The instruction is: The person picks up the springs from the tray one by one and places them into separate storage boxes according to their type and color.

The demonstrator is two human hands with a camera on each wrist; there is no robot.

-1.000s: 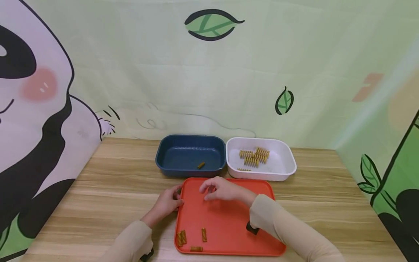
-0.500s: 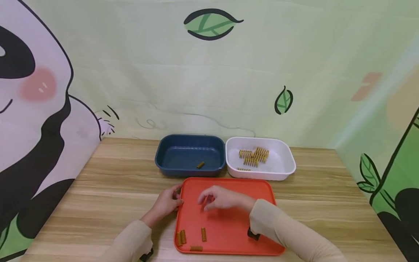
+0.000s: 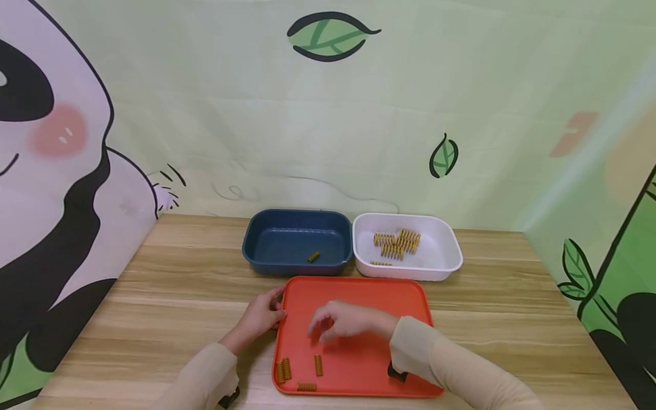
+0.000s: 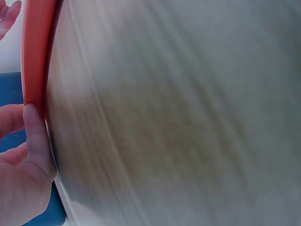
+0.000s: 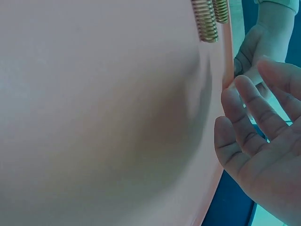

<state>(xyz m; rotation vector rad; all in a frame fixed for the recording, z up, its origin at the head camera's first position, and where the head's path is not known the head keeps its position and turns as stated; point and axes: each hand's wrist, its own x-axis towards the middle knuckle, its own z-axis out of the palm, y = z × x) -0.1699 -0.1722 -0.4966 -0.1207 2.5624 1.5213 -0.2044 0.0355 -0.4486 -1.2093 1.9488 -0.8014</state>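
My left hand holds the left rim of the red tray, its thumb on the edge in the left wrist view. Over the tray's left middle hovers my right hand, fingers loosely bent and holding nothing; the right wrist view shows its palm and bare fingers. Toward the front left of the tray lie brass coil springs: a side-by-side pair in the corner, a single spring pointing away from me, and another spring along the front rim.
Behind the tray stands a dark blue bin with one small spring in it. Right beside it, a white bin contains several brass springs. All rest on a wood-grain table before a printed cloth backdrop.
My right hand has come down from the tray's far part toward the springs at the front, staying without a spring. My left hand stays at the rim.
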